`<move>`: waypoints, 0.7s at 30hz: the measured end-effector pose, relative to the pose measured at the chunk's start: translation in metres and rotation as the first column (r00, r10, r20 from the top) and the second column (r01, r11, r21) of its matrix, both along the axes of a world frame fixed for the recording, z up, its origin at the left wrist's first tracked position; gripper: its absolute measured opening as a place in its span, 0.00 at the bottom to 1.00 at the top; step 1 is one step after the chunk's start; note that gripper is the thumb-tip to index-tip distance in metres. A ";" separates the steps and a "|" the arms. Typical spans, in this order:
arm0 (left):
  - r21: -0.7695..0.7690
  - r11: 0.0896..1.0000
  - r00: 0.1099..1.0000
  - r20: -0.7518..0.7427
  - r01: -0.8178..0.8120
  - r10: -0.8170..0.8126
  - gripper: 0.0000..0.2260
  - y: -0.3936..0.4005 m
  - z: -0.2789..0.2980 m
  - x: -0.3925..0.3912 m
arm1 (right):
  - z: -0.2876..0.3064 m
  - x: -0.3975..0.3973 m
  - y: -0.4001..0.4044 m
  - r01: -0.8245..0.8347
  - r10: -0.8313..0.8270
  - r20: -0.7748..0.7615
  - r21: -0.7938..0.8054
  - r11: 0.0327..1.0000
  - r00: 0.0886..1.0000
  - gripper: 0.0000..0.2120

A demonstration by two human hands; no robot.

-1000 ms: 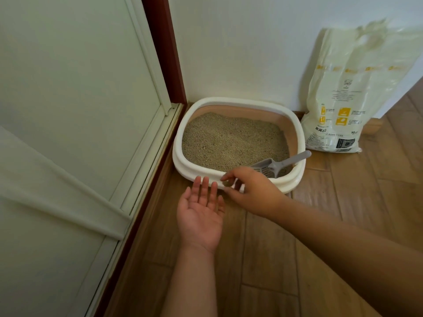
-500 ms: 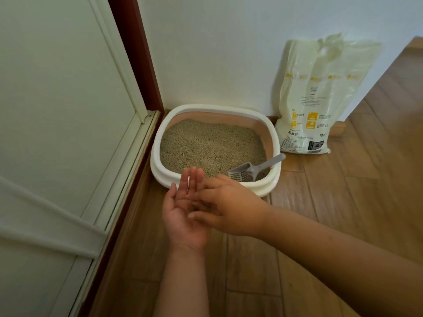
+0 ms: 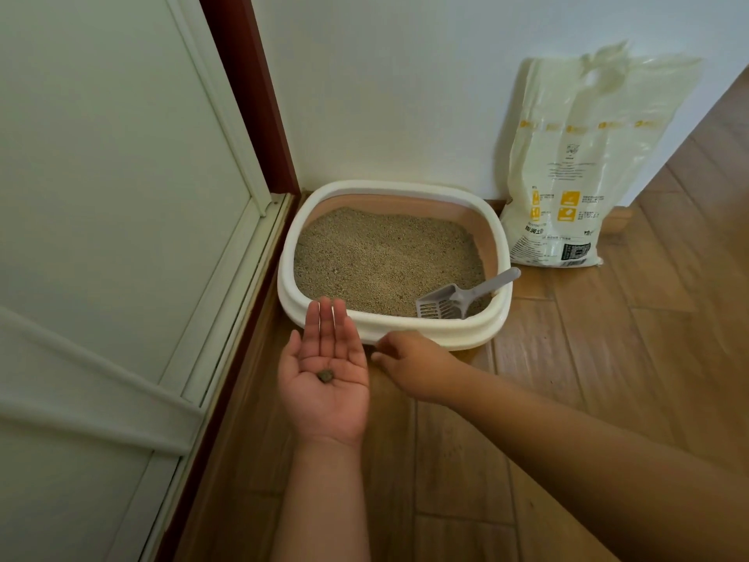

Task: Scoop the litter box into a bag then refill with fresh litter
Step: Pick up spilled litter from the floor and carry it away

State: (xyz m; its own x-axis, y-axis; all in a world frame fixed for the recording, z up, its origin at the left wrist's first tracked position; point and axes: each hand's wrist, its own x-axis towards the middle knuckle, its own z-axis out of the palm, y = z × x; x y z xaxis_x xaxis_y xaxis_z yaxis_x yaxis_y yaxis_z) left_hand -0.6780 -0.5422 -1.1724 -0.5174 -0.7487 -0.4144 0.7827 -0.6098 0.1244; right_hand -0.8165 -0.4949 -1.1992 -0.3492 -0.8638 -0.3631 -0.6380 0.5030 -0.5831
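A white and pink litter box (image 3: 425, 333) stands on the floor in the corner, filled with beige litter (image 3: 381, 257). A grey scoop (image 3: 458, 298) lies in its near right corner, handle resting on the rim. My left hand (image 3: 324, 403) is flat, palm up, in front of the box, with a small dark clump (image 3: 325, 376) lying on the palm. Just to its right, my right hand (image 3: 417, 365) reaches down to the floor at the box's front edge. Its fingertips are at a small dark bit, and the grip is hidden. A white litter bag (image 3: 575, 176) leans on the wall.
A white sliding door (image 3: 121, 196) with a dark red frame (image 3: 247, 91) runs along the left. The white wall (image 3: 385, 75) stands behind the box. Wooden floor (image 3: 608, 358) stretches to the right and towards me.
My right hand put a clump into my left palm, then moved right and down to the floor by the box. My left hand stayed palm up. The camera shifted slightly.
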 end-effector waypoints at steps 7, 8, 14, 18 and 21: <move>0.015 1.000 1.000 0.014 0.003 -0.003 0.20 -0.005 -0.003 0.005 | -0.041 -0.004 -0.001 -0.178 0.193 -0.100 0.141 0.974 0.976 0.31; 0.021 1.000 1.000 0.015 -0.001 0.001 0.20 -0.006 -0.003 0.006 | -0.046 -0.004 -0.003 -0.172 0.187 -0.093 0.148 0.974 0.978 0.32; 0.031 0.999 1.000 0.023 -0.016 0.016 0.18 -0.011 -0.005 0.014 | -0.086 0.002 -0.012 -0.243 0.291 -0.135 0.290 0.926 0.947 0.38; 0.042 0.999 0.999 0.041 -0.028 0.027 0.18 -0.014 -0.006 0.018 | -0.099 0.005 -0.021 -0.268 0.336 -0.142 0.359 0.894 0.931 0.38; 0.046 0.999 0.999 0.048 -0.028 0.026 0.18 -0.016 -0.006 0.021 | -0.109 0.008 -0.027 -0.285 0.368 -0.138 0.408 0.867 0.920 0.35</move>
State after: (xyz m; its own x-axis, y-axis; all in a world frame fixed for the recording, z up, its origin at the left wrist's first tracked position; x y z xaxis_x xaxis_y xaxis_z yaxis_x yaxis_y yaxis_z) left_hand -0.6573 -0.5580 -1.1788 -0.4764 -0.7411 -0.4732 0.7926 -0.5949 0.1337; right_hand -0.8080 -0.5216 -1.3078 -0.1727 -0.7557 -0.6317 -0.8876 0.3974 -0.2327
